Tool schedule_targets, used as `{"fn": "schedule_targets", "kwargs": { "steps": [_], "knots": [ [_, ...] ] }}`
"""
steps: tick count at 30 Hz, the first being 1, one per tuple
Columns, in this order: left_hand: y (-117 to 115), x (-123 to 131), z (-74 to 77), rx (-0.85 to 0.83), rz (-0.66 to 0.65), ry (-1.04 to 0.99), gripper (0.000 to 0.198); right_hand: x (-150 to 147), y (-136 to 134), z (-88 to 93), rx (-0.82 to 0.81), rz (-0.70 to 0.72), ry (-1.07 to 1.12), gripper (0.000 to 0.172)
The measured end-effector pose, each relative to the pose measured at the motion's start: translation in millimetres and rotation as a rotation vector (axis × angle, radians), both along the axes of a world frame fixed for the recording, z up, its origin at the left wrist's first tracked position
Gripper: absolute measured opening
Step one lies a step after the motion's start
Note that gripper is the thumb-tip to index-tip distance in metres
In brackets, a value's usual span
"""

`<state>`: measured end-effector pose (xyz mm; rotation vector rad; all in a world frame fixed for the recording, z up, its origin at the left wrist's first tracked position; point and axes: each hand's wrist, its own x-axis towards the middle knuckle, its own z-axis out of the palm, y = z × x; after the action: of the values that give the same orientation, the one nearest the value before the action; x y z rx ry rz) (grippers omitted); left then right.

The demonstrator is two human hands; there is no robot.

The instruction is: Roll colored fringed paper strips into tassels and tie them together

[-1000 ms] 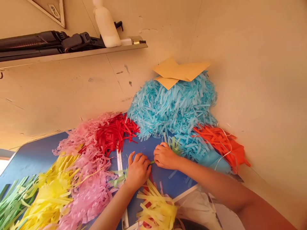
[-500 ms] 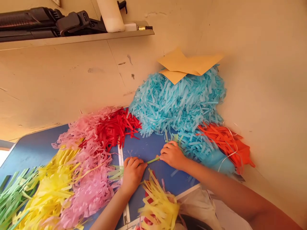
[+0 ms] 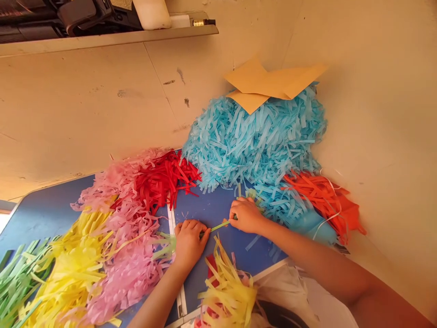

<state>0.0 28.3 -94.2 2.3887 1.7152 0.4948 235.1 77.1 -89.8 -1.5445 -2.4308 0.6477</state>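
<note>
Between my hands stretches a thin, twisted green paper tassel, its middle drawn into a narrow cord. My left hand is closed around one end, and pale green fringe sticks out on its left. The other end is in the closed fingers of my right hand, with green fringe showing just beyond it, beside the light blue tassels. Closest to my body, below the cord, hangs a bunch of yellow tassels with some red strips among it.
On the blue table lie red tassels, pink tassels, yellow tassels and green tassels. Orange tassels with a white string lie at the right. Orange-yellow paper tops the blue heap. A wall shelf holds black equipment.
Both hands keep their hold on the green tassel and have barely moved. The camera view has shifted slightly, so the shelf sits higher.
</note>
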Motion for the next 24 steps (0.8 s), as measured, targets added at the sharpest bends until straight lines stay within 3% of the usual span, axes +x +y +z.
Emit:
{"fn": "schedule_targets", "kwargs": {
  "steps": [2,5,7,11,15,18,21,24],
  "knots": [
    [-0.7,0.1,4.0,0.025,-0.081,0.039,0.017,-3.4,1.1,3.1,0.011,-0.004,-0.034,0.013],
    [-1.8,-1.7,7.7,0.093,-0.265,0.159,0.029,-7.0,-2.0,11.4,0.070,0.028,-0.066,0.006],
    [-1.8,-1.9,9.2,0.133,-0.326,0.219,0.027,-10.1,-6.6,14.5,0.183,0.162,-0.060,0.002],
    [0.3,3.6,11.9,0.154,-0.336,0.191,0.025,-19.5,-11.5,5.7,0.437,0.497,-0.080,0.024],
    [2.0,12.5,12.6,0.216,-0.297,0.116,0.015,-30.7,-8.2,-1.3,0.455,0.525,-0.099,0.028],
    [-1.9,13.8,23.3,0.319,-0.247,0.081,0.018,-35.9,-14.3,14.2,0.473,0.456,-0.101,0.024],
    [-15.6,9.1,52.6,0.487,-0.232,-0.012,0.017,-33.5,-32.8,46.2,0.319,0.259,0.124,0.022],
    [-33.8,5.0,89.6,0.603,-0.318,-0.103,0.014,-25.4,-49.2,81.1,-0.177,0.155,0.560,0.024]
  ]
}}
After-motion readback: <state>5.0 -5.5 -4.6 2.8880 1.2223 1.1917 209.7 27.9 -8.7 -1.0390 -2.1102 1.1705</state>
